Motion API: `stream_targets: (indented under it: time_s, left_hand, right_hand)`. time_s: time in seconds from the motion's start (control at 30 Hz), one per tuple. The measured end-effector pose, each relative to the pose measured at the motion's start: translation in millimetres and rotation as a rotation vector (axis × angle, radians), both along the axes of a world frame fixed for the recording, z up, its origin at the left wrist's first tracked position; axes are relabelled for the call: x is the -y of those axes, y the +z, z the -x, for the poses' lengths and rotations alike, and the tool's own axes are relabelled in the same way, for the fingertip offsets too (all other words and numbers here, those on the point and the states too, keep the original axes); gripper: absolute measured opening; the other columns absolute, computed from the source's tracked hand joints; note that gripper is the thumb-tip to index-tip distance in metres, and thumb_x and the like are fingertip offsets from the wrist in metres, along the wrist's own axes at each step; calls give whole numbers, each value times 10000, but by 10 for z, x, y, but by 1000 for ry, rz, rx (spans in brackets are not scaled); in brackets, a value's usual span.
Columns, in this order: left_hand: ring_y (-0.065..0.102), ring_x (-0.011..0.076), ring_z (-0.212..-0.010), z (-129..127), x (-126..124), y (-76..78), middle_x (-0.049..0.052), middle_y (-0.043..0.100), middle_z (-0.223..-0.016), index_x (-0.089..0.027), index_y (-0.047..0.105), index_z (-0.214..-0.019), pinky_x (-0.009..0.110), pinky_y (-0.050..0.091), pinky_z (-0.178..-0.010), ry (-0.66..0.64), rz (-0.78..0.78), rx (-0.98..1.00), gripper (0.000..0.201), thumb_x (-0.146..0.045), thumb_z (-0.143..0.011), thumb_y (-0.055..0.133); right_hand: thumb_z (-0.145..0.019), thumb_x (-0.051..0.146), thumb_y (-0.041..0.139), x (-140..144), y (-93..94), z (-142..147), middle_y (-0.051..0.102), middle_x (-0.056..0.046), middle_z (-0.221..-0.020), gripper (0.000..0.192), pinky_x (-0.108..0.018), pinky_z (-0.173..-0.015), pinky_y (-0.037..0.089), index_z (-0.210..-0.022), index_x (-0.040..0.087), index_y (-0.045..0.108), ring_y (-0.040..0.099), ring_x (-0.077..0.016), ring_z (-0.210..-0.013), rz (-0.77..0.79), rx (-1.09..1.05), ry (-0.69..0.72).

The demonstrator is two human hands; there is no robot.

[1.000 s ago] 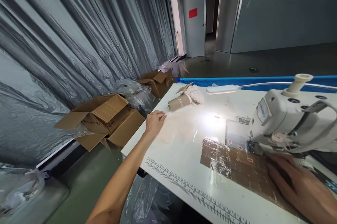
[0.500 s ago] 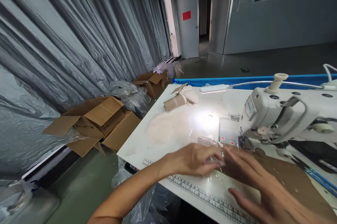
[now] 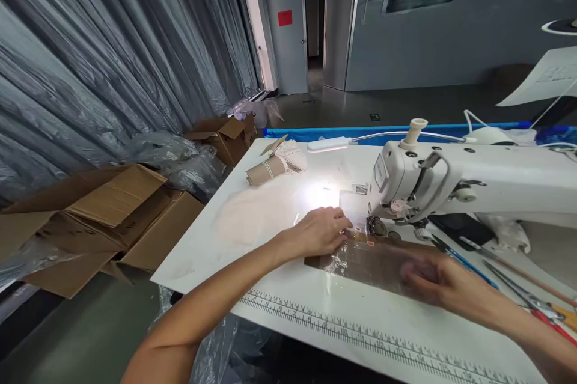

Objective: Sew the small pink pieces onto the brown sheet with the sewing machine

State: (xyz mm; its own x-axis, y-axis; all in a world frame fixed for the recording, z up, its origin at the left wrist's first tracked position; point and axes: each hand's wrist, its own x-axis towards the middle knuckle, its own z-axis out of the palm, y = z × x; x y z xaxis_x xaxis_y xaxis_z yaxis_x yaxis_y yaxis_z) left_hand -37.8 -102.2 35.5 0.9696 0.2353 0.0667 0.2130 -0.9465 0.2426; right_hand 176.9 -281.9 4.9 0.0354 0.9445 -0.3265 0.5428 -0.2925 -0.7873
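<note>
The brown sheet under clear film [image 3: 360, 261] lies flat on the white bench [image 3: 288, 306], just in front of the sewing machine [image 3: 451, 182]; its long axis runs along the bench's near edge, roughly parallel to the printed ruler [image 3: 360, 336], with its far left corner tucked up by the needle foot [image 3: 374, 225]. The left hand [image 3: 318, 232] sits at that left end, right beside the needle foot, so it is the nearer of the two to the machine; its fingers are loosely spread and laid flat, the tips pressing on the sheet's upper left corner, gripping nothing. The right hand [image 3: 428, 279] lies further right along the sheet, toward the bench's near right side; it is blurred, and seems to rest palm down on the film, but how far its fingers are spread I cannot tell. Both hands thus bracket the sheet along its length.

Toward the bench's far left corner lies a rolled brown bundle [image 3: 264, 170] with pale pieces beside it; a lamp [image 3: 329, 143] on a thin arm shines on the bench top; scissors and tools [image 3: 518, 288] lie at the right edge; open cardboard boxes [image 3: 112, 210] stand on the floor to the left.
</note>
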Motion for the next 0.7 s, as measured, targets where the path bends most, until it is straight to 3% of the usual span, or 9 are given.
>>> stream_targets:
  time_s: [0.17, 0.37, 0.57, 0.7]
  left_hand:
    - [589, 182, -894, -140, -161, -32, 71, 606, -1022, -149, 593, -1050, 300, 459, -761, 72, -83, 17, 186, -259, -957, 476]
    - [545, 163, -757, 65, -1, -53, 58, 585, -890, -137, 590, -888, 292, 430, -668, 73, -150, 22, 212, -264, -967, 440]
    - [600, 172, -830, 126, 80, -333, 69, 643, -954, -139, 634, -953, 312, 477, -727, -115, -70, 219, 257, -381, -937, 548]
    - [634, 202, -936, 97, 30, -428, 106, 663, -1082, -139, 648, -999, 357, 506, -767, -101, -90, 332, 228, -322, -959, 518]
  right_hand:
    - [-886, 602, 495, -63, -10, -56, 637, -30, -790, 589, -294, -541, 429, -1340, 231, 547, 551, -193, -645, -16, 84, -10]
    - [-859, 645, 507, -118, -51, -90, 582, 3, -644, 524, -264, -479, 372, -1110, 212, 662, 509, -158, -549, -30, 182, -96]
    - [-861, 628, 489, -269, -92, -94, 475, 19, -453, 486, -266, -410, 289, -679, 195, 614, 424, -133, -422, -61, 260, -255]
    - [-830, 593, 564, -227, -61, -136, 542, 18, -553, 420, -264, -455, 322, -666, 206, 561, 471, -135, -490, -149, 285, -237]
